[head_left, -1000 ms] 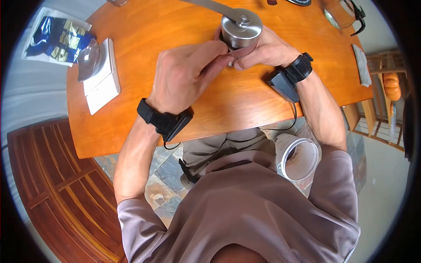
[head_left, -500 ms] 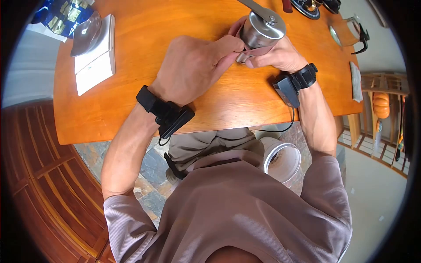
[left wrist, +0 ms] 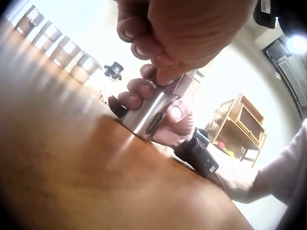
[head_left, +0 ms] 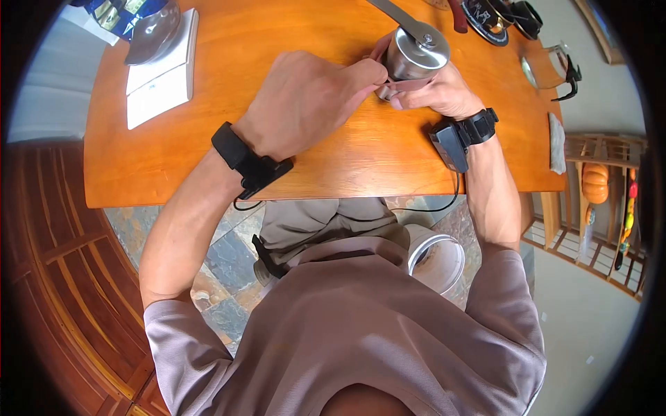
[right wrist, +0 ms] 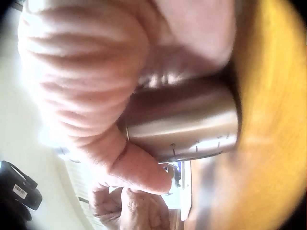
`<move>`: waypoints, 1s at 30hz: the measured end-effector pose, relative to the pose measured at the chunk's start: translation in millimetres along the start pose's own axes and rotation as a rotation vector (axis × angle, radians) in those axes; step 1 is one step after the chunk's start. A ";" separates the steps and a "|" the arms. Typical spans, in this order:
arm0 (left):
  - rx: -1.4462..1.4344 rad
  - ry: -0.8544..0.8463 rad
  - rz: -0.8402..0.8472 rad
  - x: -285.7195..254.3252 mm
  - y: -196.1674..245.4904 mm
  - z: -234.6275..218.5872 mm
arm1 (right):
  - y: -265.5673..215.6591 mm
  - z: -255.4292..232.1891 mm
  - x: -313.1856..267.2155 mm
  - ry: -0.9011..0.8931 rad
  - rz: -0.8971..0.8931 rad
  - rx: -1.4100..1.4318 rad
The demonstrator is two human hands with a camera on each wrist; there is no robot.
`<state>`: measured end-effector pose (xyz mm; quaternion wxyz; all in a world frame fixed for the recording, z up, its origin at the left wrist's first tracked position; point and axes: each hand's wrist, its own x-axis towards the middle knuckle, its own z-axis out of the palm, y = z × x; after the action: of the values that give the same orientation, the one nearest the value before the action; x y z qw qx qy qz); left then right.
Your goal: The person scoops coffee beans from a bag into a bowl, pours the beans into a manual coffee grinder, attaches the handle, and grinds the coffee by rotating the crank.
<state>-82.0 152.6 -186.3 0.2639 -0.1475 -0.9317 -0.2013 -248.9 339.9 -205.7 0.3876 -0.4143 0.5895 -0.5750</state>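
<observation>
A metal hand coffee grinder (head_left: 420,52) with a long crank handle (head_left: 399,15) stands between both hands over the table. My right hand (head_left: 447,90) wraps round its lower body, thumb in front and fingers behind. The brushed steel base (right wrist: 192,122) carries number marks, seen in the right wrist view. A pinkish-brown band (head_left: 414,84) circles the grinder; its side looks ribbed in the left wrist view. My left hand (head_left: 309,97) pinches at this band with thumb and index finger, and those fingertips partly hide what they hold. The other left fingers are curled.
A glass pot (head_left: 544,68) with a black handle stands on the right of the wooden table (head_left: 277,177), near a grey cloth (head_left: 557,142). White paper (head_left: 163,87) and a clear dish (head_left: 154,35) lie at the left. A white bucket (head_left: 444,262) stands on the floor.
The grinder and both hands have moved rightward and a little nearer the body. More of the steel base shows below the band. The head view has shifted too; both hands keep their holds.
</observation>
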 end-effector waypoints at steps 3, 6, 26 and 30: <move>0.014 -0.051 -0.063 5.7 5.5 -9.6 | -2.8 1.3 -0.2 -0.022 0.006 0.025; -0.093 -0.057 -0.118 13.2 11.5 -17.8 | -8.6 0.1 1.9 -0.066 0.040 0.043; -0.629 -0.031 -0.973 52.3 -38.2 -47.4 | -3.0 11.5 7.3 -0.046 -0.051 0.160; -0.605 -0.245 -1.049 89.8 -48.8 -48.2 | -19.3 19.6 -2.4 -0.026 -0.094 -0.003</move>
<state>-153.2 103.2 -113.7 -0.0325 0.2402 -0.8053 -0.5410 -228.9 335.2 -187.2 0.3674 -0.4494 0.5652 -0.5863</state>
